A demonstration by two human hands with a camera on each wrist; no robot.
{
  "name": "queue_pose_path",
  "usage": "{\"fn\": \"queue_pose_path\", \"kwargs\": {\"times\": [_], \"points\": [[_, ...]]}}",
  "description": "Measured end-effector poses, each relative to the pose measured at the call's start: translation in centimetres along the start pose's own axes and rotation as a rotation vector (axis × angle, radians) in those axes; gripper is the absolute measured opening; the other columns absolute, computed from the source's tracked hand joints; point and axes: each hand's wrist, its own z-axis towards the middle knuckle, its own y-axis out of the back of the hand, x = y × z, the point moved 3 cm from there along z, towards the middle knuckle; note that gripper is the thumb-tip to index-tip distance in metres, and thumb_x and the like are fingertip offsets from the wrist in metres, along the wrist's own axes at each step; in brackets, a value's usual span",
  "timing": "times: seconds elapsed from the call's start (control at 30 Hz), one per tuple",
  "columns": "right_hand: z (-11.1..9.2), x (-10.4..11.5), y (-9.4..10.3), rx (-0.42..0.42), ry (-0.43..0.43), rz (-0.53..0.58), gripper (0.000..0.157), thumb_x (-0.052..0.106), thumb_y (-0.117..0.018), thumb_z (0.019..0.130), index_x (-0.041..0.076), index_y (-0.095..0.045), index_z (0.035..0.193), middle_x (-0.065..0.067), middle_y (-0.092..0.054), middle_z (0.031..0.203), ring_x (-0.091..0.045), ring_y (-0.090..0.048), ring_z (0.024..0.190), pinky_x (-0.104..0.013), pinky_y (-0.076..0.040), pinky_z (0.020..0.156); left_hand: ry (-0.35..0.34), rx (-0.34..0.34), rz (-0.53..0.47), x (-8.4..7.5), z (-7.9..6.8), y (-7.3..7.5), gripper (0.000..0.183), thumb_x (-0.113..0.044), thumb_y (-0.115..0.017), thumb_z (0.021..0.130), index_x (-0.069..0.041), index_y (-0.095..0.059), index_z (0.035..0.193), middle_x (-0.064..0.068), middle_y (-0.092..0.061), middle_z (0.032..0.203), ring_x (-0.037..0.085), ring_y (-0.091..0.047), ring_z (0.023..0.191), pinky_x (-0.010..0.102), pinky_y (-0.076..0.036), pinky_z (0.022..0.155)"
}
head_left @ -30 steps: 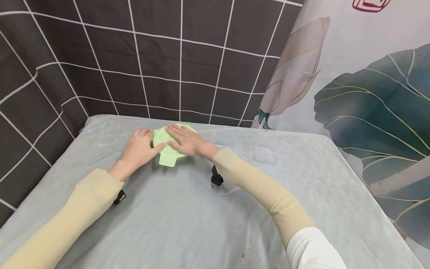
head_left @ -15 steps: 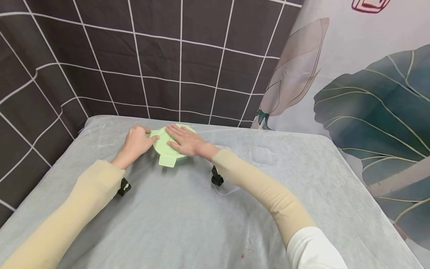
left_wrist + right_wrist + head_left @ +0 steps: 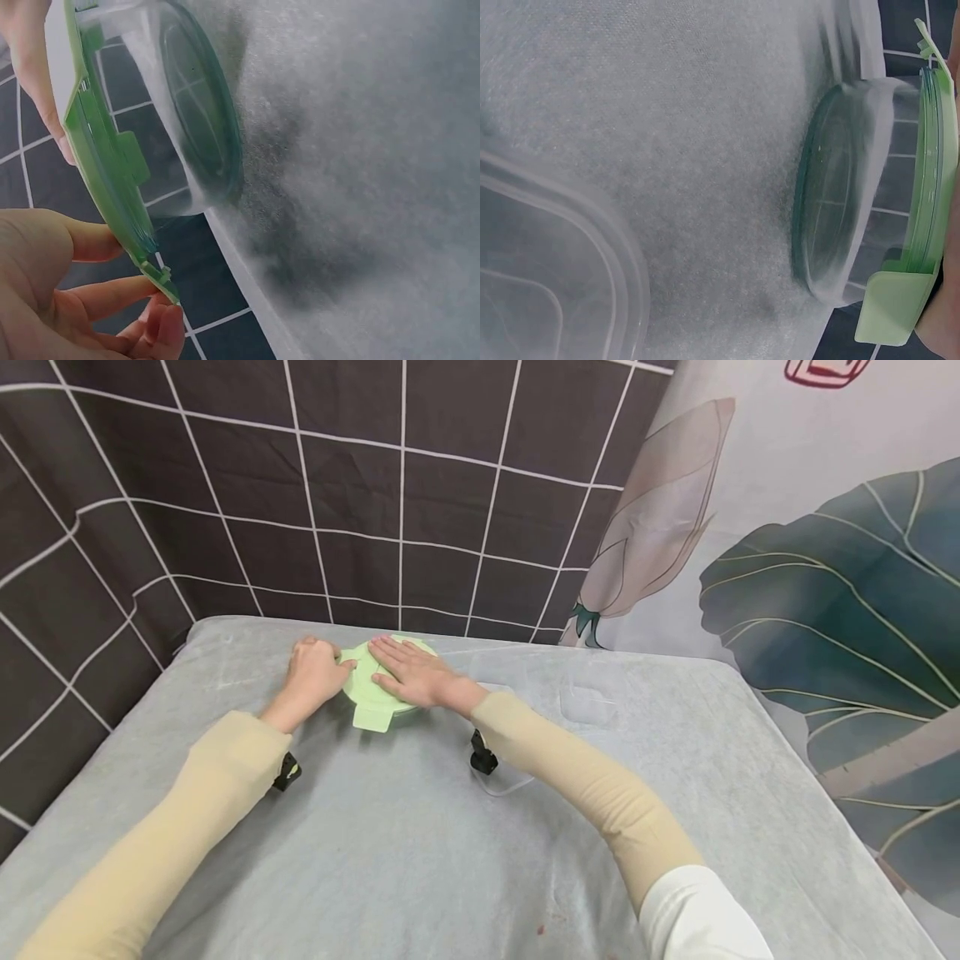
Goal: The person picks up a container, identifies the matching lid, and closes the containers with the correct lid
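Observation:
A round glass food container (image 3: 199,112) with a light green snap-on lid (image 3: 363,675) stands on the cloth-covered table near its back edge. My right hand (image 3: 416,675) lies flat on the lid, fingers straight. At the lid's left side, my left hand (image 3: 311,672) pinches a side latch (image 3: 163,283); its thumb touches the lid rim and its fingers curl at the latch. That latch sticks outward from the rim in the left wrist view. Another latch (image 3: 372,718) at the front also stands out from the glass wall. The lid's right part is hidden under my right hand.
A clear plastic container (image 3: 588,703) sits to the right. Another clear plastic piece (image 3: 555,255) lies partly under the right forearm. Grey cloth covers the table (image 3: 420,860). A dark gridded wall covering (image 3: 442,493) rises behind; a leaf-patterned curtain (image 3: 840,610) hangs right.
My left hand has shifted left and slightly back from the lid's top to its left latch, which now shows sticking outward. The right hand has stayed on the lid.

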Motion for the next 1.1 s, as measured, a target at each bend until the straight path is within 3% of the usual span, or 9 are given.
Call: {"fn": "queue_pose_path", "kwargs": {"times": [0.27, 0.5, 0.6, 0.7, 0.8, 0.9, 1.1], "points": [[0.0, 0.0, -0.2, -0.008, 0.0, -0.009, 0.06, 0.047, -0.014, 0.096, 0.018, 0.0, 0.146, 0.002, 0.0, 0.154, -0.011, 0.002, 0.142, -0.03, -0.003, 0.118, 0.017, 0.041, 0.011, -0.1, 0.2, -0.1, 0.035, -0.024, -0.051, 0.088, 0.008, -0.066, 0.094, 0.028, -0.059, 0.093, 0.044, -0.049, 0.096, 0.049, -0.041, 0.083], [-0.1, 0.0, 0.1, -0.022, 0.0, -0.011, 0.059, 0.045, -0.016, 0.097, 0.017, -0.002, 0.146, 0.001, -0.003, 0.154, -0.012, 0.0, 0.142, -0.03, -0.005, 0.118, 0.051, 0.092, -0.016, 0.1, 1.0, -0.2, 0.04, -0.025, -0.05, 0.088, 0.008, -0.062, 0.107, 0.026, -0.062, 0.104, 0.038, -0.055, 0.09, 0.041, -0.044, 0.073], [-0.1, 0.0, 0.2, -0.02, -0.002, -0.017, 0.059, 0.045, -0.016, 0.097, 0.017, -0.001, 0.146, 0.001, -0.002, 0.154, -0.013, -0.001, 0.143, -0.031, -0.005, 0.118, 0.059, 0.112, -0.017, 0.1, 1.2, -0.1, 0.039, -0.026, -0.051, 0.088, 0.007, -0.064, 0.105, 0.024, -0.064, 0.099, 0.035, -0.055, 0.085, 0.036, -0.043, 0.067], [0.0, 0.0, 0.1, -0.007, -0.005, -0.026, 0.06, 0.047, -0.014, 0.096, 0.018, 0.0, 0.146, 0.002, 0.0, 0.154, -0.014, -0.001, 0.143, -0.031, -0.004, 0.118, 0.052, 0.124, -0.005, 0.1, 1.3, 0.1, 0.031, -0.025, -0.052, 0.086, 0.001, -0.069, 0.08, 0.015, -0.064, 0.07, 0.028, -0.053, 0.068, 0.029, -0.039, 0.056], [0.0, 0.1, -0.1, -0.003, -0.003, -0.017, 0.06, 0.047, -0.014, 0.096, 0.018, 0.001, 0.146, 0.003, 0.002, 0.154, -0.013, 0.0, 0.143, -0.031, -0.004, 0.118, 0.042, 0.137, 0.019, 0.0, 1.5, 0.3, 0.033, -0.021, -0.053, 0.082, -0.008, -0.052, 0.052, 0.001, -0.045, 0.046, 0.02, -0.044, 0.053, 0.024, -0.032, 0.048], [0.1, 0.2, -0.1, -0.007, -0.004, -0.011, 0.059, 0.047, -0.014, 0.096, 0.018, 0.0, 0.146, 0.004, 0.001, 0.154, -0.013, 0.0, 0.143, -0.03, -0.004, 0.118, 0.03, 0.149, 0.044, -0.1, 1.7, 0.6, 0.036, -0.019, -0.054, 0.078, -0.014, -0.038, 0.046, -0.004, -0.034, 0.042, 0.018, -0.04, 0.05, 0.025, -0.031, 0.047], [0.0, 0.1, -0.1, -0.009, -0.011, -0.009, 0.059, 0.046, -0.015, 0.096, 0.019, 0.0, 0.146, 0.003, -0.002, 0.154, -0.012, 0.0, 0.142, -0.029, -0.003, 0.117, 0.012, 0.193, 0.062, -0.5, 2.1, 0.9, 0.035, -0.019, -0.057, 0.078, -0.013, -0.04, 0.048, -0.002, -0.038, 0.044, 0.022, -0.044, 0.056, 0.037, -0.042, 0.063]]}}
